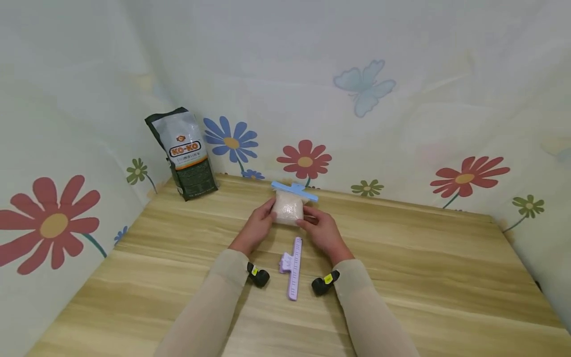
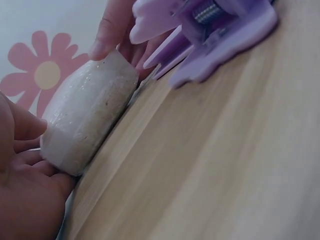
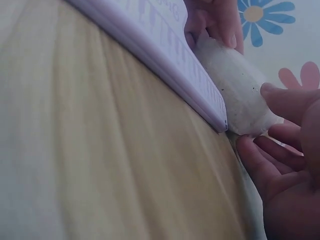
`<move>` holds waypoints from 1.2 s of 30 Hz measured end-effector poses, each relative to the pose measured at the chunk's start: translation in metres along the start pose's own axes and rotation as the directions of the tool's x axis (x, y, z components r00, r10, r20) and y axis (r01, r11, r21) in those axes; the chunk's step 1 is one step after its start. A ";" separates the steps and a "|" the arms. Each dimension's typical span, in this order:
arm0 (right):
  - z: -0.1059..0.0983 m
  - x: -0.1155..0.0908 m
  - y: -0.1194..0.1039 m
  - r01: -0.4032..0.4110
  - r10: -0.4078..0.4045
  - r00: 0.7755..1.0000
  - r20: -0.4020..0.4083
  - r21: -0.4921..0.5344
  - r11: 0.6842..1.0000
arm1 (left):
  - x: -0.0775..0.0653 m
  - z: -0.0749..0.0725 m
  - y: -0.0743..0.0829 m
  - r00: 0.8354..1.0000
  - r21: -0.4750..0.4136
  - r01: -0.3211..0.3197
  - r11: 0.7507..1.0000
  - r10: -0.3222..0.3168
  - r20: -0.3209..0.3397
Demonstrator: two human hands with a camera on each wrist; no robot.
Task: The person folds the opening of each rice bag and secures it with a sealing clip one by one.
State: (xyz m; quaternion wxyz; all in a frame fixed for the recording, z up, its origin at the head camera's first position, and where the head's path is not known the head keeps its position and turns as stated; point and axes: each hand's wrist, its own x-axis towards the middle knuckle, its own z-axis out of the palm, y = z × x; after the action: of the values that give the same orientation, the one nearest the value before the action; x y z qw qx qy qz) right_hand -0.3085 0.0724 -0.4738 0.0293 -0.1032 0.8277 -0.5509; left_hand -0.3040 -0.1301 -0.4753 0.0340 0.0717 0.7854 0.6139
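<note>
A small clear bag of whitish grains is held between both hands near the back of the table. A light blue sealing clip sits across its top end. My left hand grips the left side, thumb on the front face and fingers curled underneath in the left wrist view. On the other side my right hand grips the bag, its thumb on the face and fingers at the lower edge. A purple sealing clip lies on the table between the forearms, nearer the person.
At the back left corner, a dark green and white KO-KO bag stands leaning against the flowered wall cloth. The wood-patterned table meets that cloth just behind the small bag.
</note>
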 end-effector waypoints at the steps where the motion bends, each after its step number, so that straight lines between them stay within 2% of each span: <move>1: -0.001 0.000 -0.001 0.000 0.000 1.000 -0.005 -0.019 1.000 | 0.000 0.000 0.000 1.000 -0.007 -0.004 1.000 0.004 0.002; 5: -0.004 -0.001 -0.007 0.009 -0.011 1.000 -0.017 -0.081 0.997 | -0.003 -0.004 0.001 1.000 -0.038 -0.008 0.999 0.008 0.010; 11: -0.010 -0.002 -0.024 0.019 -0.021 1.000 -0.009 -0.148 0.989 | -0.005 -0.018 -0.002 1.000 -0.016 -0.009 1.000 0.009 -0.015; 19: -0.012 0.002 -0.052 0.105 -0.115 0.993 -0.033 -0.207 0.973 | -0.014 -0.045 0.007 0.995 0.026 -0.017 1.000 0.019 -0.097; 22: -0.012 0.006 -0.059 0.143 -0.152 0.988 -0.023 -0.224 0.964 | -0.017 -0.054 0.012 0.995 0.037 -0.017 0.999 0.021 -0.100; 30: -0.005 0.015 -0.075 0.181 -0.184 0.983 0.005 -0.223 0.958 | -0.022 -0.074 0.023 0.992 0.054 -0.037 0.998 0.044 -0.120; 36: 0.005 0.021 -0.083 0.229 -0.228 0.973 0.027 -0.183 0.956 | -0.027 -0.089 0.026 0.986 0.004 -0.029 1.000 0.030 -0.164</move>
State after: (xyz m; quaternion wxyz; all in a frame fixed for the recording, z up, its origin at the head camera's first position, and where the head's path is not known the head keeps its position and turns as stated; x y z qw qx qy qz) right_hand -0.3167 0.0324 -0.3985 -0.0421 -0.2018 0.8577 -0.4711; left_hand -0.2882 -0.2132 -0.4293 -0.0399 0.0325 0.7848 0.6176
